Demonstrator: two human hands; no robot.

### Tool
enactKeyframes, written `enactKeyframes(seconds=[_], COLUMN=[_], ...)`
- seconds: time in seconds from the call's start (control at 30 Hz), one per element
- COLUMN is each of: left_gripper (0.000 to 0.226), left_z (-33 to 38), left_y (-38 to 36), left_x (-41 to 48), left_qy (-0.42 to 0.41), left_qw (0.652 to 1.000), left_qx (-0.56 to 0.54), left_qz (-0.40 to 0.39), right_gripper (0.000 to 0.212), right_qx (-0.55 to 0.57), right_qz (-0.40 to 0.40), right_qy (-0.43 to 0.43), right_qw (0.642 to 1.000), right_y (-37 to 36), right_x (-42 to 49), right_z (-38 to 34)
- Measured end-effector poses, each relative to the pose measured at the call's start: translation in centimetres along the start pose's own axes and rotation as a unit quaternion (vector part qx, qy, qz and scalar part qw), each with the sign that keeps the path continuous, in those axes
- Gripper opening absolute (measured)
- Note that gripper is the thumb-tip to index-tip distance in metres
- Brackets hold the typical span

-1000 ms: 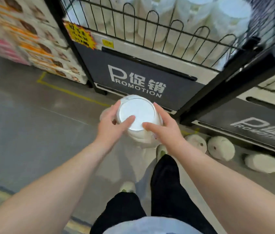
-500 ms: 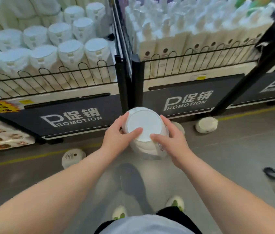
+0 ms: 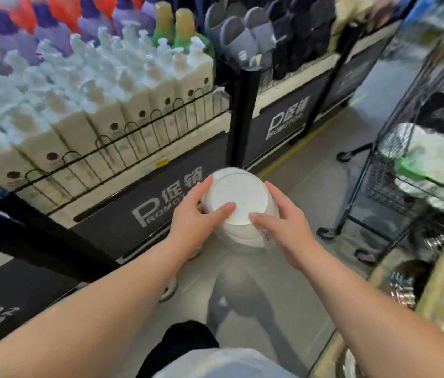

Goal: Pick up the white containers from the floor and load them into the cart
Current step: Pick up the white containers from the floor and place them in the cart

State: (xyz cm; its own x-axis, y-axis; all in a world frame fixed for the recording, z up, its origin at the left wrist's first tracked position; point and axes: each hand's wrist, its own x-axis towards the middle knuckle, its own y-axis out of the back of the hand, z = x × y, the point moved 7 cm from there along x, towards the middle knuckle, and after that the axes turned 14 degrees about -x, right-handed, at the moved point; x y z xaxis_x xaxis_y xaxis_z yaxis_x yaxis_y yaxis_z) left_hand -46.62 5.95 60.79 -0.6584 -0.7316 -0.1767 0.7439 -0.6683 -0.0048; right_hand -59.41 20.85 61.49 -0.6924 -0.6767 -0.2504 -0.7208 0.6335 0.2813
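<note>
Head view shows my left hand (image 3: 192,214) and right hand (image 3: 287,225) gripping the white container (image 3: 238,197) by its sides, thumbs on its flat end, above the floor, so I think I must carry it level rightwards to the cart (image 3: 384,184).

A container (image 3: 238,197) was held between the left hand (image 3: 193,218) and the right hand (image 3: 287,227), above the floor (image 3: 313,192) and in front of a panel (image 3: 122,211). Bottles (image 3: 101,105) were packed in a bin (image 3: 133,173) above the panel, to the left. A post (image 3: 242,118) was set just behind the container, with slippers (image 3: 245,39) racked behind it, further right. A cart (image 3: 387,184) was placed to the right, well apart from the container, and goods (image 3: 439,162) were piled in it.
</note>
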Motion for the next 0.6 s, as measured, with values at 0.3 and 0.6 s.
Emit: enactKeyframes(seconds=[0.3, 0.6], left_gripper=[0.077, 0.089], left_z=[3.8, 6.4], left_y=[-14.9, -31.9], left_x=[14.7, 22.7], left_qy=[-0.04, -0.047], left_qw=[0.983, 0.934], left_qx=[0.032, 0.064], left_qz=[-0.179, -0.348], right_gripper=[0.073, 0.074], right_qx=[0.04, 0.1], right_qz=[0.199, 0.35], right_qy=[-0.029, -0.074], right_qw=[0.979, 0.928], right_y=[12.5, 25.0], right_x=[8.4, 11.9], right_z=[0.6, 2.6])
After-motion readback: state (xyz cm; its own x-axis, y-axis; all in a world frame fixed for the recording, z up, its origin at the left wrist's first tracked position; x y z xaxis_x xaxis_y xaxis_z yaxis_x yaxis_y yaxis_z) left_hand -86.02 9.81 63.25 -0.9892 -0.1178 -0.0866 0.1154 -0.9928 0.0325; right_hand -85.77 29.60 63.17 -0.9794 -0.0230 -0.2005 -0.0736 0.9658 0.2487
